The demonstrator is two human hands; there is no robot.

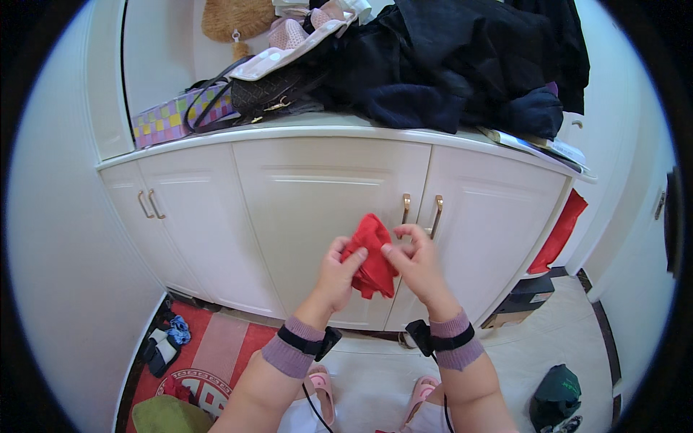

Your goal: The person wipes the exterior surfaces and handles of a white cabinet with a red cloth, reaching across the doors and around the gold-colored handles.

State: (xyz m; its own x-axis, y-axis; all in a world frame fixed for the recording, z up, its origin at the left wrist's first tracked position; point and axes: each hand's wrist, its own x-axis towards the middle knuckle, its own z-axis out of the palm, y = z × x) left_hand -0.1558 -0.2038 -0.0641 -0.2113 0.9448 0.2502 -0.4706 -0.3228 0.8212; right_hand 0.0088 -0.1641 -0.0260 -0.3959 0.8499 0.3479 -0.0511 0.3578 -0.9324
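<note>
A small folded red cloth (pixel 372 263) is held up in front of the white cabinet doors; its exact kind does not show. My left hand (pixel 336 273) is closed on its left side, with the thumb lying across the front. At the cloth's right edge, my right hand (pixel 421 268) pinches it with the thumb, while the curled index finger stands off above. Purple cuffs with black straps and small dark devices are round both forearms.
Black clothes (pixel 447 65) are heaped on the cabinet top (pixel 325 131), beside a dark handbag (pixel 263 94) and a checkered box (pixel 162 119). Below lie a red mat (pixel 224 346), an olive cloth (pixel 170 416) and a dark green bag (pixel 556 397). Dark boxes (pixel 527 296) stand right of the cabinet.
</note>
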